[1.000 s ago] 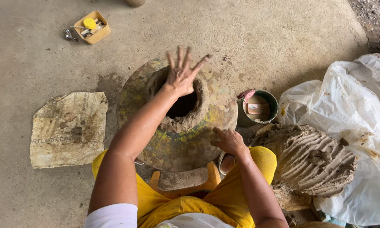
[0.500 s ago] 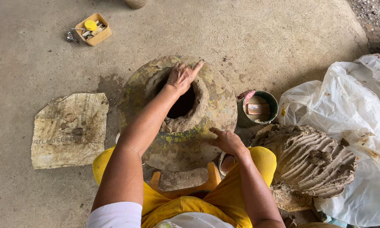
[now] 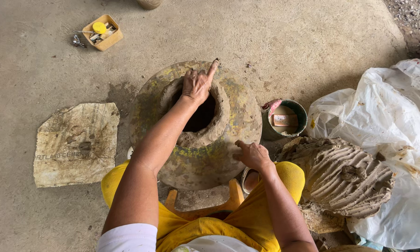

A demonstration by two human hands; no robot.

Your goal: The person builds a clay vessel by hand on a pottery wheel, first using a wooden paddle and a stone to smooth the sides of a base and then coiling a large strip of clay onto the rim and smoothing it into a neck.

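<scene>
The left hand [image 3: 197, 85] lies on the far rim of the clay ring [image 3: 198, 114], fingers curled, forefinger stretched away over the round stand [image 3: 240, 116]; it grips nothing. The right hand [image 3: 253, 155] rests loosely open on the stand's near edge, the nearer of the two to the ridged clay lump [image 3: 343, 175] (wet, grey, deeply grooved) on its right.
</scene>
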